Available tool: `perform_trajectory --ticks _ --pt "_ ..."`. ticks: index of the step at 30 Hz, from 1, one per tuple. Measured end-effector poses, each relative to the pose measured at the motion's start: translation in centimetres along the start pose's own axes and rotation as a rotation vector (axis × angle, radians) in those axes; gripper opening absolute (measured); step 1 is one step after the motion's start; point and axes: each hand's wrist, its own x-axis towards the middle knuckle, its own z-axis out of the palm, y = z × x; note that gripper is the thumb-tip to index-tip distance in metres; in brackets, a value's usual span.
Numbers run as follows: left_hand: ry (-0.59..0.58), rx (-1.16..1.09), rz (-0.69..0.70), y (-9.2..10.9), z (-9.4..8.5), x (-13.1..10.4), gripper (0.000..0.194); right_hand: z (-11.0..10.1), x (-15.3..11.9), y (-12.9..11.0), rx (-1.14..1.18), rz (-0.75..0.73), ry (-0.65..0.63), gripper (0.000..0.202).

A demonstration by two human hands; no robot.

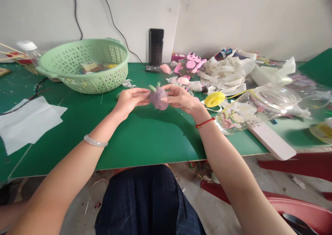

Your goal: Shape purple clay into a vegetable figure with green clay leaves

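1. Head view: the ball [159, 100], purple, is between the two hands over the green table [155, 141], near the middle of the view, with green pieces [152, 88] at its top.
2. Left hand [132, 101]: closed on the ball's left side, fingertips against it, near the green pieces.
3. Right hand [180, 98]: gripping the ball from the right, thumb on the front, fingers reaching round the upper side.
4. Left of the hands: a green basket [97, 83] with small items inside; white paper [31, 124] lies nearer the person.
5. Beyond the ball: a black phone [157, 45] stands upright near the wall.
6. Right: a yellow disc [214, 99], a clear jar [240, 112] and a pale phone [272, 141].
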Motion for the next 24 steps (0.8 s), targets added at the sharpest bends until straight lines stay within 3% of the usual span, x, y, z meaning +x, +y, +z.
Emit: perform_trajectory --ticks 24 --pt "0.042 -0.088 0.007 0.35 0.32 -0.13 0.035 0.56 -0.16 -0.12 -0.031 0.016 0.026 0.054"
